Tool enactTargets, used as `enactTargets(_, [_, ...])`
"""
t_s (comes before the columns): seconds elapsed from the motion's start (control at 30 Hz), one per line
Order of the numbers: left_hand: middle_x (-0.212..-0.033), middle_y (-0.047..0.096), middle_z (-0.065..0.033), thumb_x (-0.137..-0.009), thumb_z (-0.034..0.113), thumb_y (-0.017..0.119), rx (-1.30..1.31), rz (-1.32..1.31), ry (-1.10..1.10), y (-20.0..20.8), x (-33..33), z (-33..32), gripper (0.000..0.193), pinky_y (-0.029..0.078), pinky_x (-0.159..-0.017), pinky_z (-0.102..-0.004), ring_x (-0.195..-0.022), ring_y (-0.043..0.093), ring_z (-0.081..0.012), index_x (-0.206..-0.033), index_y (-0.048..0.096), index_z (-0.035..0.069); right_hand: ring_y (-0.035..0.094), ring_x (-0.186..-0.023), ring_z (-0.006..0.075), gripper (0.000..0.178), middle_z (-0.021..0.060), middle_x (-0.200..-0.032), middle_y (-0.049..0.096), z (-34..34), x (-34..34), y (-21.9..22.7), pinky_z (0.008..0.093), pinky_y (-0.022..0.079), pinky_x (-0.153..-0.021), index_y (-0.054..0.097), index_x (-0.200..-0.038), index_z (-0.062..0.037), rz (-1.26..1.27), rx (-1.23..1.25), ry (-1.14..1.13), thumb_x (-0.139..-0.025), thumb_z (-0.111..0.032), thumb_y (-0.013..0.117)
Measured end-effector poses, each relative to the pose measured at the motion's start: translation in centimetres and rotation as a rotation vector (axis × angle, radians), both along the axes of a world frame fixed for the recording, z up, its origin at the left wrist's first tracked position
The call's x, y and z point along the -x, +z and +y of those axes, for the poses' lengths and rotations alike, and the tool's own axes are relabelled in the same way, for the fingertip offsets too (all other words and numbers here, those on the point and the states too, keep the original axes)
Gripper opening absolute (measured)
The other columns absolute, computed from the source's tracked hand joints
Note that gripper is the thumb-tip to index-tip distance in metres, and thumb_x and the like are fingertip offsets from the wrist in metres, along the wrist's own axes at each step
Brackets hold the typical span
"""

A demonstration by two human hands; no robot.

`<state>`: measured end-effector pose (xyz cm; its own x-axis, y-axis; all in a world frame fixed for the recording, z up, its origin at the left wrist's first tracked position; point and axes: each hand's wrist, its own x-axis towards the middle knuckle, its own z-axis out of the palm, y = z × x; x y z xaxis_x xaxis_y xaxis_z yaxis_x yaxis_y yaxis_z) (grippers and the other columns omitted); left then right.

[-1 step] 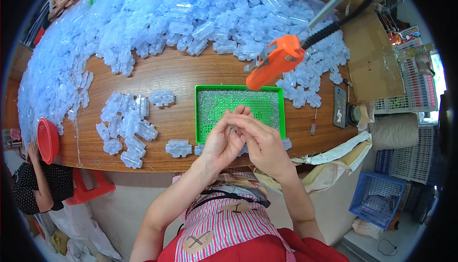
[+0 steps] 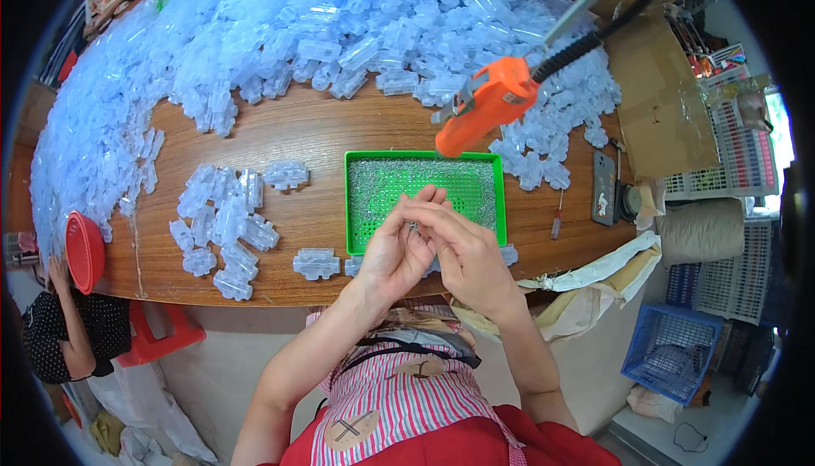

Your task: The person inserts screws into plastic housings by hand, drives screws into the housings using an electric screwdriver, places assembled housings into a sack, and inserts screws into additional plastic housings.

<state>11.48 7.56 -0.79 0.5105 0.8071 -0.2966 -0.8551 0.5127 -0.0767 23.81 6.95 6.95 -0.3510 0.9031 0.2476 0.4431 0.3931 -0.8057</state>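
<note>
Both my hands meet over the near part of a green tray (image 2: 350, 203) holding many tiny silvery metal pieces that look like screws. Palm up and cupped, my left hand (image 2: 392, 254) has a few of these small screws (image 2: 414, 227) near its fingers. My right hand (image 2: 471, 254) reaches across it, fingertips bent together over the left palm; what they pinch is hidden. Above the tray's far edge hangs an orange electric screwdriver (image 2: 488, 103), touched by neither hand. Clear plastic housings (image 2: 317, 264) lie in a row along the near table edge, partly behind my hands.
A large heap of clear plastic parts (image 2: 280, 33) covers the far table. A smaller group (image 2: 225, 220) lies left. At right are a hand screwdriver (image 2: 557, 216), a phone (image 2: 604, 188) and a cardboard sheet (image 2: 662, 101). Another person's arm (image 2: 75, 322) is beside a red basin (image 2: 85, 252).
</note>
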Motion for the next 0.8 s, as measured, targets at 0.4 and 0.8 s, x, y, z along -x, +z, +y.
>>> enactTargets(0.4, [-0.141, 0.043, -0.0139, -0.102, 0.031, 0.036, -0.032, 0.061, -0.085, 2.8, 0.1, -0.2, 0.048, 0.039, -0.106, -0.0342, -0.126, 0.046, -0.0202, -0.14, 0.036, 0.001, 0.052, -0.087, 0.0247, 0.016, 0.0063, -0.09, 0.057, -1.1, -0.9, -1.0, 0.0351, 0.045, -0.072, 0.069, -0.091, -0.006, -0.232, -0.193, -0.353, -0.075, -0.005, 0.069])
enactTargets(0.8, [-0.136, 0.047, -0.0128, -0.102, 0.034, 0.035, -0.027, 0.141, -0.123, 3.3, 0.3, -0.9, 0.051, 0.037, -0.108, -0.0338, -0.126, 0.046, -0.02, -0.139, 0.035, -0.001, 0.052, -0.082, 0.0233, 0.01, 0.0031, -0.089, 0.055, -0.7, 0.2, -1.1, 0.0363, 0.039, -0.068, 0.061, -0.08, -0.0084, -0.338, -0.346, -0.35, -0.073, -0.011, 0.068])
